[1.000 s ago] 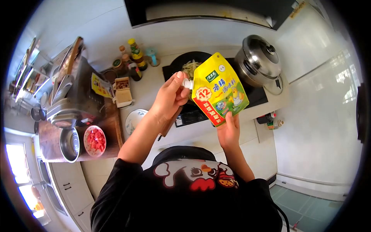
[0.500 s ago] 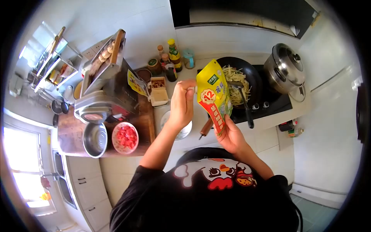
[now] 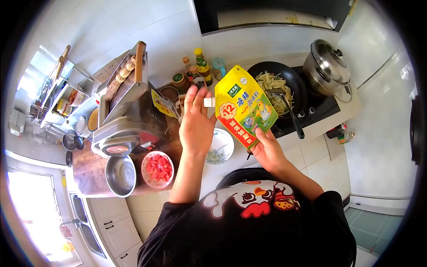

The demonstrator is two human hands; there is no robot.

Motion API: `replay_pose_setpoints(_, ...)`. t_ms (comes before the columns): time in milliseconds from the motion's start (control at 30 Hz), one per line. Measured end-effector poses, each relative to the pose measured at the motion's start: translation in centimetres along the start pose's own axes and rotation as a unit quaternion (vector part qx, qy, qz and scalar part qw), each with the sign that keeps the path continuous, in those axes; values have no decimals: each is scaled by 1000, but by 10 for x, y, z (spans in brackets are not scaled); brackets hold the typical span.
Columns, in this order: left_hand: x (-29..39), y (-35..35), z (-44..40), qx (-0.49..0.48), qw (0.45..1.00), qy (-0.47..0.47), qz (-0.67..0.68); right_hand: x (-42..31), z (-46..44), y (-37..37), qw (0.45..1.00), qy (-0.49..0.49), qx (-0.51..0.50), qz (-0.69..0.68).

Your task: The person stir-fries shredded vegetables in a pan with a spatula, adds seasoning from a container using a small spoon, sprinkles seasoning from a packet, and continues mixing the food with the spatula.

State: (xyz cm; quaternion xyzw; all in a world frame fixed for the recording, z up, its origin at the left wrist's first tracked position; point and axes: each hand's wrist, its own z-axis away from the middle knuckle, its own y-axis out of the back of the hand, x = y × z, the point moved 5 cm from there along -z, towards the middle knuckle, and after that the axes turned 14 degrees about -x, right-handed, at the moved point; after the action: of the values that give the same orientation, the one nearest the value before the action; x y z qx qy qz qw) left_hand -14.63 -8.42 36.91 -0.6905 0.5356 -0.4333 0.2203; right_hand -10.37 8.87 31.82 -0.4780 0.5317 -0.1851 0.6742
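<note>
My right hand (image 3: 269,154) grips a yellow, green and red chicken seasoning pouch (image 3: 244,107) by its lower corner, thumb on the printed front. A white screw cap (image 3: 209,102) sits on the spout at the pouch's left side. Beside that cap, my left hand (image 3: 196,122) is open with its fingers apart and holds nothing. Behind the pouch stands a black frying pan (image 3: 298,86) with pale shreds (image 3: 275,84), perhaps potato. A spatula (image 3: 291,111) rests in the pan, its handle over the near rim.
A lidded steel pot (image 3: 327,69) stands right of the pan. Below my left hand's side are a white plate (image 3: 222,144), a bowl of red chunks (image 3: 159,170) and a steel bowl (image 3: 121,175). Sauce bottles (image 3: 202,66) and a metal machine (image 3: 129,120) line the wall.
My left hand has let go of the cap and opened, drawing slightly left. The pouch has turned so its front faces up more fully. My view has shifted a little.
</note>
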Motion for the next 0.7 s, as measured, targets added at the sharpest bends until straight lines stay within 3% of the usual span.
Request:
replay_pose_setpoints(33, -2, 29, 6, 184, 971, 78, -134, 2, -1, 0, 1000, 0, 0, 1)
replay_pose_setpoints(67, 1, 36, 9, 178, 947, 94, -250, 2, -3, -2, 1000, 7, -11, 22)
replay_pose_setpoints(200, 10, 36, 16, 181, 920, 118, -328, 4, -6, 2, 999, 11, -6, 43)
replay_pose_setpoints(233, 15, 29, 8, 126, 926, 69, -350, 4, -5, 3, 999, 9, -4, 44)
replay_pose_setpoints(333, 19, 7, 2, 181, 946, -14, -267, 5, -5, 6, 1000, -4, 13, 26)
replay_pose_setpoints(433, 15, 36, 10, 155, 909, 151, -355, 5, -4, 5, 999, -1, 4, 33)
replay_pose_setpoints(600, 5, 28, 10, 99, 901, 98, -410, 3, -2, 2, 999, -5, -17, 28)
replay_pose_setpoints(667, 0, 0, 7, 96, 972, 27, -214, 2, 0, 2, 999, 2, -11, 41)
replay_pose_setpoints(700, -14, 23, 18, 74, 972, 124, -187, 2, -1, 2, 999, 11, -5, 51)
